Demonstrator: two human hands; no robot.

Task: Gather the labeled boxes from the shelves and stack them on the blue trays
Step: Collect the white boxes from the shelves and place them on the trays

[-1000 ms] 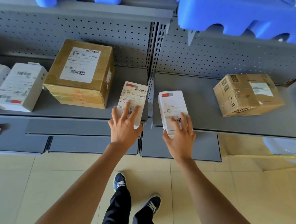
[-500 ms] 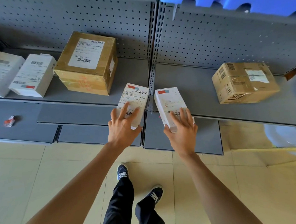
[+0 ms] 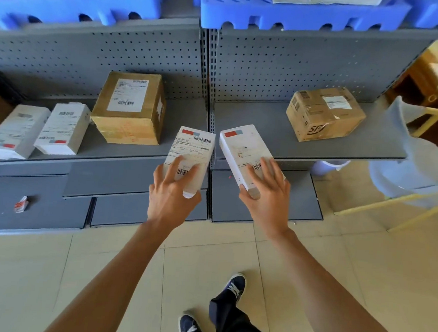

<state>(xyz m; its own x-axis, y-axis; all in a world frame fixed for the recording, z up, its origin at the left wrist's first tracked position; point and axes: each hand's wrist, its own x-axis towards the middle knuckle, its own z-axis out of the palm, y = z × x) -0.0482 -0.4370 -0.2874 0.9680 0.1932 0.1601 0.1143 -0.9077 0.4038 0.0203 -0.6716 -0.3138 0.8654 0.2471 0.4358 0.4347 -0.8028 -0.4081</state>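
Head view, left hand [image 3: 170,197] grip grasping barcode-labeled white box [image 3: 190,156], right hand [image 3: 268,198] grasping second white box [image 3: 244,154], "SF" carton [image 3: 325,113] shelved

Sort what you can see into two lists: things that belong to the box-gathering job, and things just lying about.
Job: white box in left hand; white box in right hand; large brown box; SF carton; two white boxes, far left; blue trays.

Lying about: small red-and-white packet; chair.

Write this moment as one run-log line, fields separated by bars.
left hand: holds white box | right hand: holds second white box | trays: above, not reached
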